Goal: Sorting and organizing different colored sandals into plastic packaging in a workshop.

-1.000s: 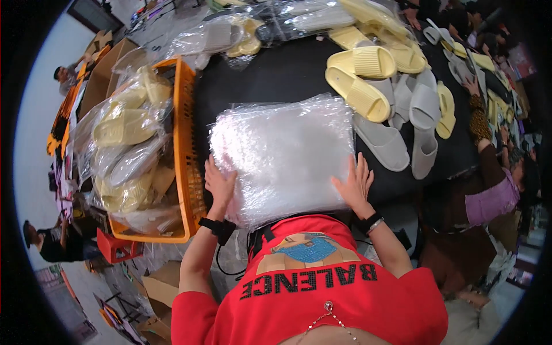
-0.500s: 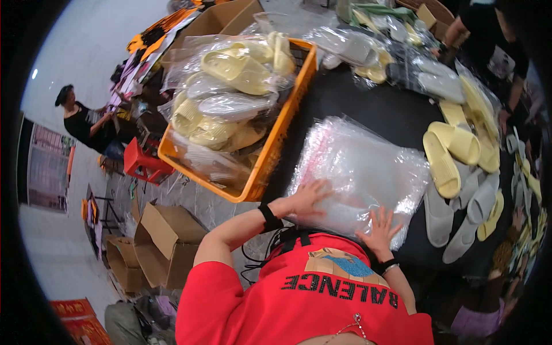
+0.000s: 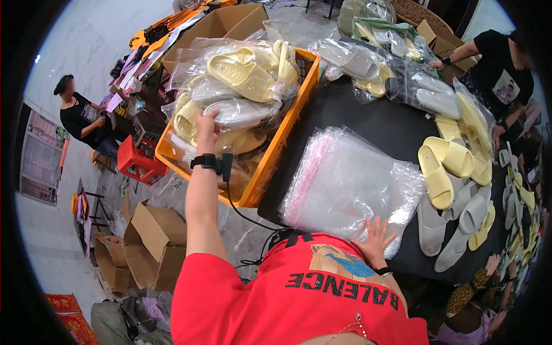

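Left hand [image 3: 207, 131], grip unclear to me, touches slippers [image 3: 244, 115] in the basket [image 3: 270, 175]; right hand [image 3: 375, 239], open, covers bags [image 3: 345, 175] right of that basket.

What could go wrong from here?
The cord at the left wrist crosses in front of the orange basket and might snag. Bagged slippers are heaped where the left hand reaches; disturbing one could tip others. The right hand rests, fingers spread, on an uneven stack of clear bags; a push might make it slide.
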Motion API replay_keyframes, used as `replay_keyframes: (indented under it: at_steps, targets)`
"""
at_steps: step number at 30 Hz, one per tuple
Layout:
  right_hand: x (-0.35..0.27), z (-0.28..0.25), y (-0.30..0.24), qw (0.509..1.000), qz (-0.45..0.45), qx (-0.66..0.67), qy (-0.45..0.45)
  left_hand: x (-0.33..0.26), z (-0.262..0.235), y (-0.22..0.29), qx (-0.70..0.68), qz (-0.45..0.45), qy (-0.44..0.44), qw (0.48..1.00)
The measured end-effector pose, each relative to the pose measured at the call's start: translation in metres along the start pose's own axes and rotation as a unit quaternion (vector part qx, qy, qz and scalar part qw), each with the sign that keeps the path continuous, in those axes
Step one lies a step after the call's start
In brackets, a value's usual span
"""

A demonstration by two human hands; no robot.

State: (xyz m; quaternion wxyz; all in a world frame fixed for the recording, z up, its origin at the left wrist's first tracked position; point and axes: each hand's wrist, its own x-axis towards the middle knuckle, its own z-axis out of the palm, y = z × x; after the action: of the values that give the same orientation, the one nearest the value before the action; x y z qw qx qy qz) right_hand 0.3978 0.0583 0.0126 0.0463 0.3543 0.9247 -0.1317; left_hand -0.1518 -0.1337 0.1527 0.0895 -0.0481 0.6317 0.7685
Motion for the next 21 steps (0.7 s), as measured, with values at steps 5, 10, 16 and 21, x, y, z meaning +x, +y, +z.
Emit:
replay_keyframes:
  at_steps: [5,10,16,21]
  targets:
    - [-0.002,0.0,0.0,1.0,0.005,0.006,-0.001,-0.012,-0.005,0.013,0.025,0.054,-0.026,0.998]
    - [-0.003,-0.004,0.0,1.0,0.007,0.011,-0.008,-0.031,-0.026,0.049,-0.012,0.157,-0.055,0.986]
    - [-0.003,-0.003,0.002,1.0,0.008,0.018,-0.006,-0.119,-0.006,0.138,0.087,0.339,-0.125,0.928]
    - [0.002,-0.002,0.001,1.0,0.017,0.014,-0.012,-0.209,0.015,0.166,0.133,0.372,-0.205,0.896]
